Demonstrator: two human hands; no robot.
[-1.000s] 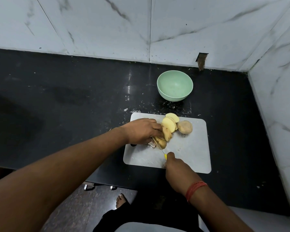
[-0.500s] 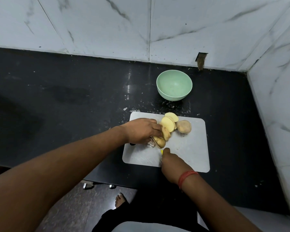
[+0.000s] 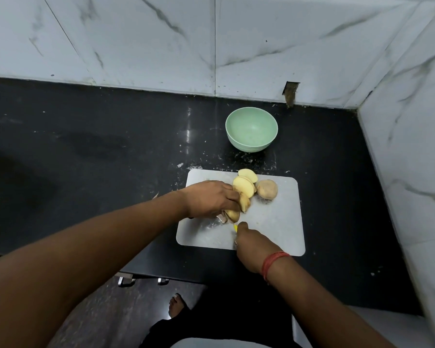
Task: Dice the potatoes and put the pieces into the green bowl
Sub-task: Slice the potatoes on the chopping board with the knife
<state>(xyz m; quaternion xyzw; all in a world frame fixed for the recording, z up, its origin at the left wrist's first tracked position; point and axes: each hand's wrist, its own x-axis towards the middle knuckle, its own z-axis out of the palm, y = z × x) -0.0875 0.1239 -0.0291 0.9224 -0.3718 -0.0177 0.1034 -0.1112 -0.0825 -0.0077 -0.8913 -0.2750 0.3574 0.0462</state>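
Whole potato beside slices; green bowl beyond, seemingly empty.

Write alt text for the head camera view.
The left hand holds a potato piece on a grey cutting board while the right hand grips a yellow-handled knife. Slices and a whole potato lie behind; the green bowl is empty.
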